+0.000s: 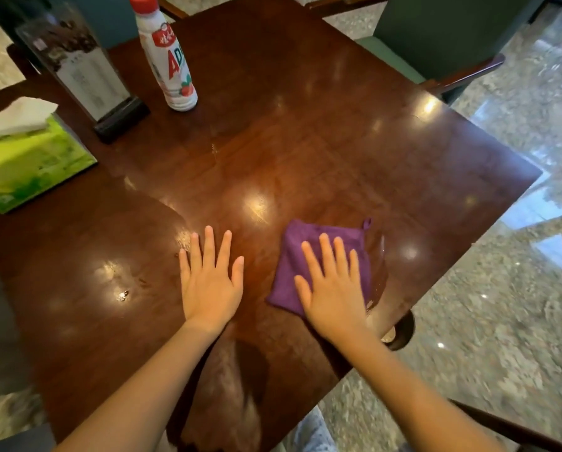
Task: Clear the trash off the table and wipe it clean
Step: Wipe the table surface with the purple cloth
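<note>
The purple cloth (309, 252) lies folded flat on the near right part of the dark wooden counter (305, 141), close to its right edge. The right hand (333, 288) presses on it palm down, fingers spread and extended, not curled around anything. The left hand (209, 278) rests flat and open on bare wood just left of the cloth, holding nothing and not touching it.

Handling, as judged: the cloth looks soft, light and limp, likely microfibre. It will slide readily on the glossy varnish and may bunch if pushed by one edge, so a flat palm over its middle is the sound hold. A small hanging loop (367, 223) at its far right corner offers a pinch point for lifting. A faint damp sheen shows on the wood beside the cloth.

At far left stands a white plastic bottle (168, 60) with a red cap. It looks light and easily tipped; grip it around the body. Its label shows large red "AD" and smaller characters I cannot read, with strawberry pictures lower down.

A green tissue box (28, 164) sits at the left edge; its print is illegible. An upright clear menu stand (87, 76) is behind it, text too blurred to read.
</note>
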The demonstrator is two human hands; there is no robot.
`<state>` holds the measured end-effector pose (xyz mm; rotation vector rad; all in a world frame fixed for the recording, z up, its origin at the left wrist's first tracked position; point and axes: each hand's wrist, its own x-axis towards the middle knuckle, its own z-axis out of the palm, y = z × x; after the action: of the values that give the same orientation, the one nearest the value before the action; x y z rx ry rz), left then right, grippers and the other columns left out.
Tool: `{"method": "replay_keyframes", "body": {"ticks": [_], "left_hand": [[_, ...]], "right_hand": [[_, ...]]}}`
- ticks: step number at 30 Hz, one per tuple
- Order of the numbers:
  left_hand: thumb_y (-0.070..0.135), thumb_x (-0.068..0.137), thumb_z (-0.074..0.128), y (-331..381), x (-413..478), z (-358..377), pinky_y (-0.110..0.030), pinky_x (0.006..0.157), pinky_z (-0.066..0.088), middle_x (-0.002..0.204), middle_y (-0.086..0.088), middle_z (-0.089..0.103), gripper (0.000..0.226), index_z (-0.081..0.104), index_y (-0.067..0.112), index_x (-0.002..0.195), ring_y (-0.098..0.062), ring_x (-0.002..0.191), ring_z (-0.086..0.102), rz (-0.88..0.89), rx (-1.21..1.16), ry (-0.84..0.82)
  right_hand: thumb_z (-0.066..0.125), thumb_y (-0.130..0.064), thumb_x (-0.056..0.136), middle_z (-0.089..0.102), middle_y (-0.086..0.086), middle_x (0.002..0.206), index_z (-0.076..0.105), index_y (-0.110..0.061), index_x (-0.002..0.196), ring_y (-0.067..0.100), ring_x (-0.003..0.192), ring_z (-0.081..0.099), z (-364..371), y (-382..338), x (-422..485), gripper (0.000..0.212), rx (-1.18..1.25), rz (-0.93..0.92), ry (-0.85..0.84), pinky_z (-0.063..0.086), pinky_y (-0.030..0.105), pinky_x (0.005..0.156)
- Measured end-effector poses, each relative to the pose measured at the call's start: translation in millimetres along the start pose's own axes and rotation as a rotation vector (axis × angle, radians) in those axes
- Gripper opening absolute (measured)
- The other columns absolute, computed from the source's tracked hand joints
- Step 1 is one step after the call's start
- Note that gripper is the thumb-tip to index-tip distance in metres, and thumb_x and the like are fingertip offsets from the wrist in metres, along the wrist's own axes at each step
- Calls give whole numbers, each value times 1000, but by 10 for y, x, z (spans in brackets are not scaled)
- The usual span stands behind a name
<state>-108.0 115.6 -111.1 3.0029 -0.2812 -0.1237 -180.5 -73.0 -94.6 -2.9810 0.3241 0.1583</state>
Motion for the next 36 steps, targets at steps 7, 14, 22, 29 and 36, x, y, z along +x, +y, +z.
{"method": "replay_keyframes", "body": {"ticks": [7,14,22,29,36], "left_hand": [[51,93,13,-2,3,-13,-48,118,7,158,-8,14,60,14,27,148,-30,147,8,8,15,2],[52,93,11,-8,6,-23,-48,119,5,159,-7,10,60,11,28,148,-29,147,4,5,-5,-1],[53,94,24,48,41,-286,-43,119,-3,158,-5,15,60,18,27,148,-24,147,2,-17,-267,-73],[15,80,70,787,284,-837,-19,89,51,124,-2,62,58,46,21,132,1,100,62,147,-1127,-407],[21,90,56,1222,493,-1042,-16,89,42,116,7,60,44,45,27,133,-4,102,57,251,-1078,-218]], "right_hand": [[26,-57,90,40,14,148,40,-18,141,35,134,39,-271,-101,2,66,163,-54,-72,29,46,112],[64,-32,84,45,13,141,33,-7,143,29,127,44,-449,8,131,71,63,-166,-97,35,37,107],[64,-26,82,59,5,114,49,-15,132,27,107,51,-473,31,118,53,255,-151,-22,38,38,94],[76,-18,74,56,7,128,47,-14,132,19,115,55,-1043,420,282,64,627,-172,-187,38,19,94],[66,-17,76,60,15,113,51,-12,128,37,106,56,-1476,1111,584,54,177,-71,253,45,44,89]]}}
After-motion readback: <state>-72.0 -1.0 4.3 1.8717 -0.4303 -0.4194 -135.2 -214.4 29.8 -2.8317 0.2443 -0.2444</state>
